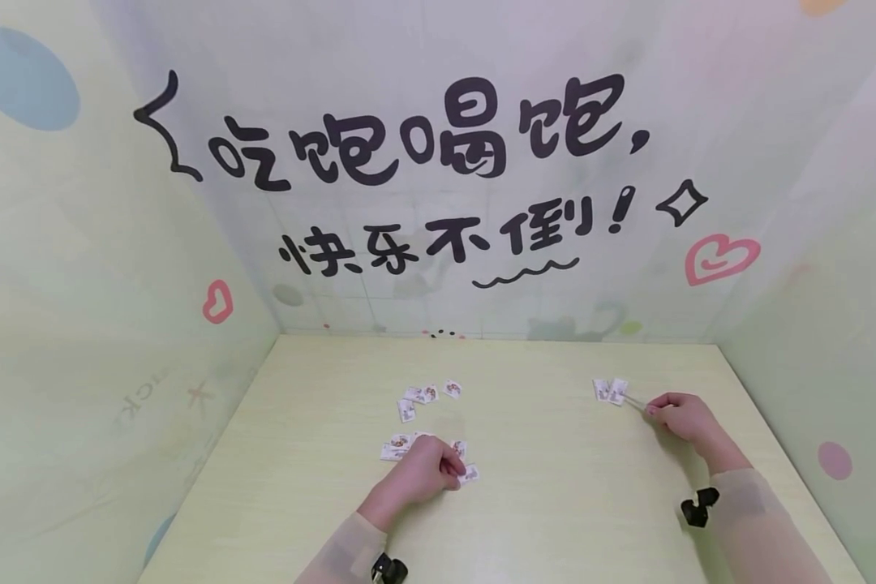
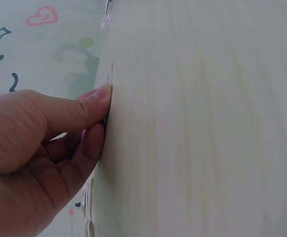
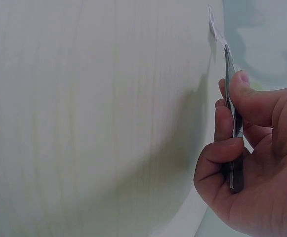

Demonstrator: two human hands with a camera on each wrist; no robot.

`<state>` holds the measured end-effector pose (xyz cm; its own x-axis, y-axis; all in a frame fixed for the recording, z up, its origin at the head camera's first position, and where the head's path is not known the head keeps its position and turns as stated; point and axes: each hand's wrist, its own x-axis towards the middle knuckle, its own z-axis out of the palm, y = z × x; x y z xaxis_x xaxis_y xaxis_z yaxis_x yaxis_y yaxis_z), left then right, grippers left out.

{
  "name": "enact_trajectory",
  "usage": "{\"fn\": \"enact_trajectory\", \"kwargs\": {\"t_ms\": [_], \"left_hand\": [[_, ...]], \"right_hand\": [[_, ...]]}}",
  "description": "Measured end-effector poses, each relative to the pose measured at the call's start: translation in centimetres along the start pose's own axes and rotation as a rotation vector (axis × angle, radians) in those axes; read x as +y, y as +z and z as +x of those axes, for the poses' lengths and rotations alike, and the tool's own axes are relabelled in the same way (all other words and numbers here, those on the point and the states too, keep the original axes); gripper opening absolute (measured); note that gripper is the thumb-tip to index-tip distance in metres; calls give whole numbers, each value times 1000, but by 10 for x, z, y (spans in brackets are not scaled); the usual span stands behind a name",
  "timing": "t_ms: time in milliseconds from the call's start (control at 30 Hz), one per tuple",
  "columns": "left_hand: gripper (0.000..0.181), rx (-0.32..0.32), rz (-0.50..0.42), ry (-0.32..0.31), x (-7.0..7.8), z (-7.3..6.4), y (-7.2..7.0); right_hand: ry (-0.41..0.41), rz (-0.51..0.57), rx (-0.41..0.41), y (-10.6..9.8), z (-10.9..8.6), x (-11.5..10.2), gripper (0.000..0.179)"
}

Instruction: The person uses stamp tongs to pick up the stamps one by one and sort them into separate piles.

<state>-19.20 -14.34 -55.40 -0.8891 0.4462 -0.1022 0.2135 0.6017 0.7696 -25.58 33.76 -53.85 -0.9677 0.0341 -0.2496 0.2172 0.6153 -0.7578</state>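
Observation:
My right hand [image 1: 689,419] holds metal tweezers [image 3: 236,175] between thumb and curled fingers. The tweezers' tips meet a small white printed paper card [image 1: 617,391], which overlaps another card [image 1: 600,389] at the back right of the table. At the left middle, my left hand [image 1: 418,473] has its thumb and fingertips at the edge of a small printed card [image 1: 470,473], pinching it low against the tabletop. Several like cards lie around this hand, among them a card [image 1: 400,441] to its left and a card [image 1: 460,448] behind the fingers; the hand partly hides some.
Further back on the left lie more small cards, including one card [image 1: 452,389] by itself and a card [image 1: 406,410] near a pair. The pale wooden table [image 1: 540,503] is enclosed by printed walls [image 1: 482,300] at the back and both sides.

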Motion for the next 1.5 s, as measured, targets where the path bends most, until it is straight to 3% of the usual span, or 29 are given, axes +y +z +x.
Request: {"fn": "enact_trajectory", "kwargs": {"t_ms": [1000,1200,1500], "left_hand": [[19,19,6,36,0,-1,0],[20,14,24,19,-1,-2,2],[20,21,33,6,-3,-2,4]], "right_hand": [[9,-13,28,-1,-7,4,30],[-43,-26,54,21,-12,-10,32],[-186,-13,-20,68,-21,-45,21]]}}
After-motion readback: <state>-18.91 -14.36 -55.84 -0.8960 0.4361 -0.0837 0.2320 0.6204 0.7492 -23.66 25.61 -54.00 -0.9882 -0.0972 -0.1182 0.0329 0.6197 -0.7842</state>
